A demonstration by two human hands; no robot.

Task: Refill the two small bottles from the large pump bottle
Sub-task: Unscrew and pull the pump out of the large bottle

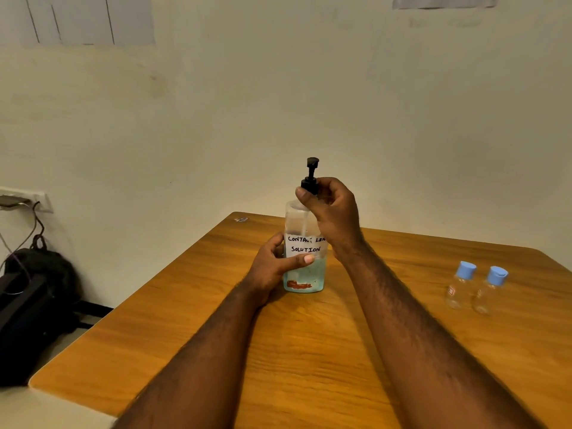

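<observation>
Two small bottles [459,287] stand capped and side by side on the desk [309,351] to your right, well apart from the large pump bottle [305,278], so nothing looks refilled yet. Your left grip [278,264] wraps the pump bottle's body, steadying it upright mid-desk. Your right grip [331,212] pinches the black pump collar [309,184], likely to unscrew it for pouring.
</observation>
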